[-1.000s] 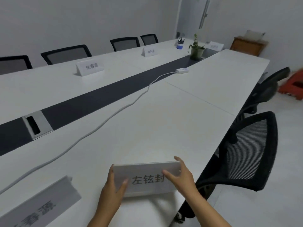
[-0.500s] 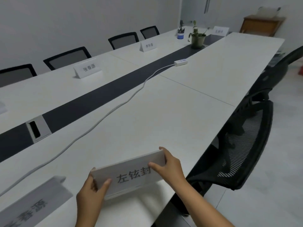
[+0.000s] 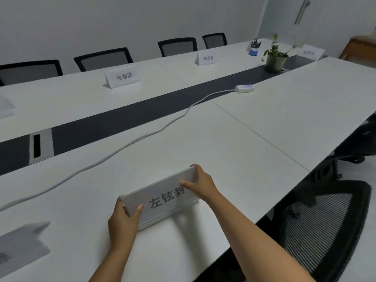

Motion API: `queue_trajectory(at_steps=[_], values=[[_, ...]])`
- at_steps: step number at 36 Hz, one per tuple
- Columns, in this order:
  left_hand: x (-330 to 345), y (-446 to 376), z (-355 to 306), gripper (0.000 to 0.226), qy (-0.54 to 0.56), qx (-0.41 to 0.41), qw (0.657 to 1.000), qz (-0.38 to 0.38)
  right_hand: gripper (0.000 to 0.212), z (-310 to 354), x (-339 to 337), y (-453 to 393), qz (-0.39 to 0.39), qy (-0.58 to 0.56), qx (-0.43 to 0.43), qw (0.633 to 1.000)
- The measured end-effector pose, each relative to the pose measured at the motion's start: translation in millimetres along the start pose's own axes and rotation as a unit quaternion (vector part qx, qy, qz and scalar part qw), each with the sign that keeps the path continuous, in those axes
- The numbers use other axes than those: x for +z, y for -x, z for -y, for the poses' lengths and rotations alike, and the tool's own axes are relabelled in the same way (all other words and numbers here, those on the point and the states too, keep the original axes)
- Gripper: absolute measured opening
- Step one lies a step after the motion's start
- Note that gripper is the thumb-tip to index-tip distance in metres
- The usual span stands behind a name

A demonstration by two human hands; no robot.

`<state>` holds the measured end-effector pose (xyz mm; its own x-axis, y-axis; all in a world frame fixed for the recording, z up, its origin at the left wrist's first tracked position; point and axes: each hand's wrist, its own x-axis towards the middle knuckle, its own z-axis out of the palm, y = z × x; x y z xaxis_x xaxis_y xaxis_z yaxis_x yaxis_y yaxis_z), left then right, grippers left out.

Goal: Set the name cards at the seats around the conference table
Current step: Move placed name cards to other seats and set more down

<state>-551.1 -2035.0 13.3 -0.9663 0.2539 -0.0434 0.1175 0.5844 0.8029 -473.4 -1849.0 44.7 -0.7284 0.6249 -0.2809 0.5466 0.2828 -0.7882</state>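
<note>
White worktop (image 3: 203,143) carries the name card (image 3: 162,200), held at both ends near the front edge: left hand (image 3: 122,220) gripping its left end, right hand (image 3: 201,185) pinching the right. Placing it is the step in hand; next it likely needs squaring to the black mesh chair (image 3: 321,220), then letting go. Against the earlier frames, the card sits further onto the worktop.
</note>
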Motion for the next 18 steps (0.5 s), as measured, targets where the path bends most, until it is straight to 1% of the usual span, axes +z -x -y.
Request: queue_trajectory(at_steps=[2,6,9,12,15,18], values=[[5,-5,-2,0.036,-0.009,-0.013,1.0,-0.017,0.058,-4,1,-14,0.016,-0.009,-0.003,1.0],[5,-15,-2,0.033,-0.007,-0.047,0.998,-0.045,0.055,1,9,-37,0.04,-0.017,-0.025,0.999],[-6,-21,4,0.031,-0.021,-0.081,0.995,-0.062,0.058,11,23,-50,0.058,0.015,-0.046,0.997],[-20,-27,11,0.033,-0.048,-0.086,0.992,-0.085,0.062,21,38,-56,0.052,0.017,-0.063,0.997],[-28,-31,4,0.033,-0.044,-0.088,0.988,-0.116,0.062,31,42,-58,0.032,0.005,-0.108,0.994],[-27,-34,-16,0.045,-0.013,-0.084,0.984,-0.156,0.058,42,32,-58,0.018,-0.019,-0.148,0.989]])
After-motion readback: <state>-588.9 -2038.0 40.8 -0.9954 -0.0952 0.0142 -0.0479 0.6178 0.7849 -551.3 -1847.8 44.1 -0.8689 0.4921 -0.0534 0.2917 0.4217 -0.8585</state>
